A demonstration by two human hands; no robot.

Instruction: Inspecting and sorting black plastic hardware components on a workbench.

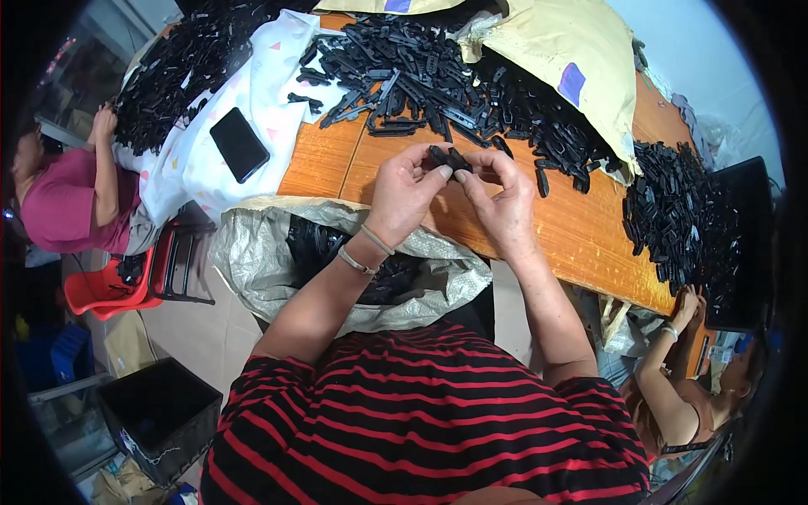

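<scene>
Both my hands meet above the near edge of the wooden table [581, 244]. Between their thumbs and fingertips are small black plastic pieces [449, 157]; I cannot tell whether these are two parts or one hinged part. My left hand [401, 195], with bands at its wrist, pinches the left side. My right hand [508, 206] pinches the right side. Just beyond lies a heap of long, narrow black plastic parts [396, 63], with a few loose ones near my right fingers. Below my forearms an open woven sack [252, 252] holds more black items.
A dark phone [239, 145] rests on a patterned white cloth [273, 93] at left. A yellowish sack [581, 59] covers part of the heap. People work at left [71, 198] and right [673, 396], near other black piles. A black crate [160, 412] stands on the floor.
</scene>
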